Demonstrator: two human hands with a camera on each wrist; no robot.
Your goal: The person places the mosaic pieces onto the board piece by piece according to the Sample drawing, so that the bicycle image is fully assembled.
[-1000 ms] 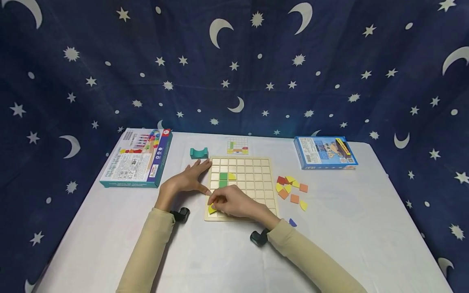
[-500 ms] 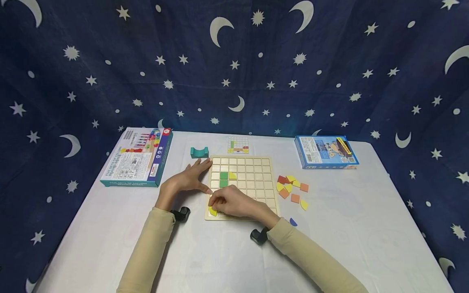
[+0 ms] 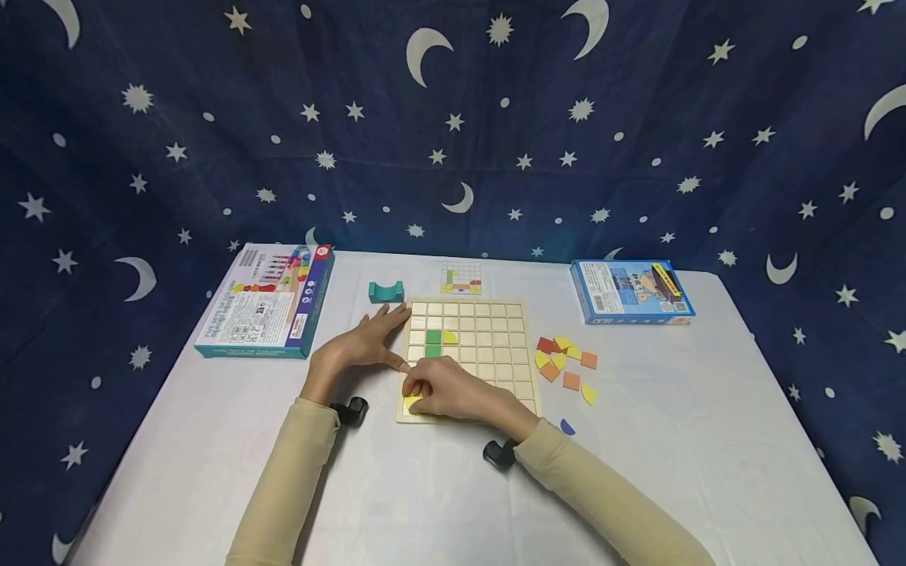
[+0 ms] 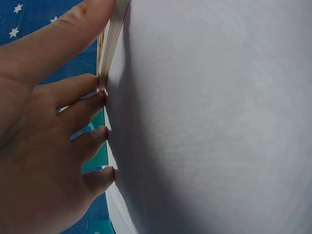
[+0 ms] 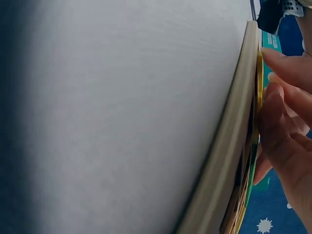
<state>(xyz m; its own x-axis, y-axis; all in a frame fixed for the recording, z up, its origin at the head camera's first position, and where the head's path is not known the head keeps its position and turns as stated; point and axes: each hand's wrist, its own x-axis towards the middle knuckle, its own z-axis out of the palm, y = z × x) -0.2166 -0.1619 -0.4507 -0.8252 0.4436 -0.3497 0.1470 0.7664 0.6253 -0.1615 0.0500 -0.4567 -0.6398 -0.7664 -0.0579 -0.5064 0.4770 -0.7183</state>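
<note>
A wooden grid board (image 3: 488, 347) lies on the white table. My left hand (image 3: 359, 343) is spread at its left side, with the thumb and fingertips touching the edge; the left wrist view shows the thumb (image 4: 73, 34) against the rim. Over the near left corner, my right hand (image 3: 453, 391) pinches a yellow tile (image 3: 410, 402), partly hidden by the fingers. In the right wrist view that yellow tile (image 5: 260, 73) sits low at the board's surface, between thumb and fingertips. Two green square tiles (image 3: 432, 337) and a yellow quarter-circle tile (image 3: 449, 338) sit in the grid.
Loose red, orange and yellow tiles (image 3: 571, 381) lie right of the board, with a blue half-round tile (image 3: 567, 427) nearer. Behind the board are a pattern card (image 3: 461, 277) and a teal arched block (image 3: 385, 293). Boxes stand at left (image 3: 263, 301) and right (image 3: 632, 292).
The right fingers have shifted slightly on the yellow tile at the near left corner, and less of it shows now. My left hand stays at the board's edge.
</note>
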